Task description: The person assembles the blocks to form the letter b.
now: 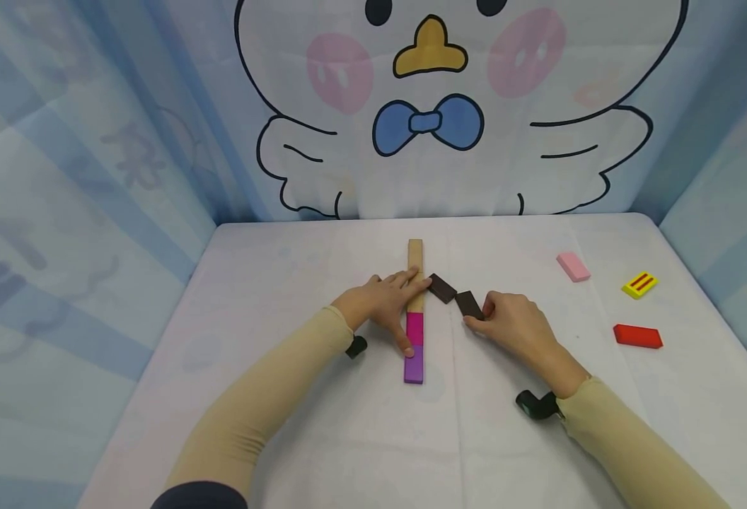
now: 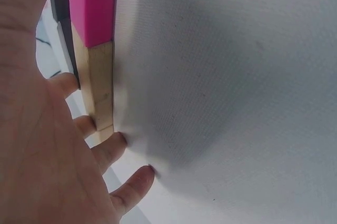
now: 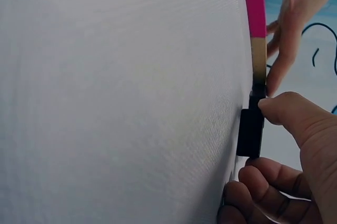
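Observation:
A straight row of blocks runs away from me on the table: natural wood blocks [image 1: 415, 254] at the far end, then a magenta block [image 1: 414, 326], then a purple block [image 1: 414, 370]. Over this row my left hand [image 1: 386, 300] lies with spread fingers, its thumb by the magenta and purple blocks. Beside the wood, a dark brown block [image 1: 442, 288] lies slanted at the left fingertips. My right hand [image 1: 520, 325] pinches a second dark brown block [image 1: 469, 305] between thumb and fingers, its corner close to the first. The right wrist view shows the thumb on its upper end.
Towards the right side of the table lie a pink block [image 1: 574, 267], a yellow block with red stripes [image 1: 639, 285] and a red block [image 1: 638, 336]. A white cloth [image 1: 513, 452] covers the table. Behind it hangs a curtain with a cartoon bird [image 1: 427, 170].

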The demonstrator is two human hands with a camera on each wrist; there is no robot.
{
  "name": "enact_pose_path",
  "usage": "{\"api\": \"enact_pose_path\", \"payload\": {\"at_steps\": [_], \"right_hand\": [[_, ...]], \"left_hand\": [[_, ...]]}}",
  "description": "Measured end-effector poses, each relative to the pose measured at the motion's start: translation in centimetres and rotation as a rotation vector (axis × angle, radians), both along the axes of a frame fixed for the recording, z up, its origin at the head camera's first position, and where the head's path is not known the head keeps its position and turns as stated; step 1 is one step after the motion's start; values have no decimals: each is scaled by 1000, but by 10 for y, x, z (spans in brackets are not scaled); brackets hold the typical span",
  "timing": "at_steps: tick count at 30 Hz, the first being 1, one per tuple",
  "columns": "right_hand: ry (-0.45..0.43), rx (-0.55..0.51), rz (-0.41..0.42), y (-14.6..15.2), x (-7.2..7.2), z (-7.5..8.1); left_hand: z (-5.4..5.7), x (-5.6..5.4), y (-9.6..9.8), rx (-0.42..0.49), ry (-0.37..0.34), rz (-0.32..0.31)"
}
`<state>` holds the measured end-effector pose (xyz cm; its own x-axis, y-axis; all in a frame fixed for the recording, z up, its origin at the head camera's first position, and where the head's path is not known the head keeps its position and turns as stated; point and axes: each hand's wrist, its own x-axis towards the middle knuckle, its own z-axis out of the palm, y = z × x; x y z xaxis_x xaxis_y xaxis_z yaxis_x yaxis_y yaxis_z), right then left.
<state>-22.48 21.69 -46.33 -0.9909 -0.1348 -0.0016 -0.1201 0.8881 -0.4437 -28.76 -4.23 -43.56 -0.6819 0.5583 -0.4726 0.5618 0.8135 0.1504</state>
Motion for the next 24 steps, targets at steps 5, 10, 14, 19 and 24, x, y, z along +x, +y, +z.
{"api": "enact_pose_path", "payload": {"at_steps": [5, 10, 14, 19, 24], "right_hand": [[7, -14, -6, 1, 1, 0], [7, -11, -43, 19, 6, 2], [-9, 35, -75, 52, 12, 7], [6, 127, -112, 108, 30, 10], [-25, 219, -177, 161, 48, 8]], "left_hand": [[0, -1, 0, -2, 3, -6], [-1, 0, 0, 14, 14, -7], [0, 0, -1, 31, 7, -9], [-2, 0, -1, 24, 10, -14], [-2, -1, -2, 19, 5, -5]]}}
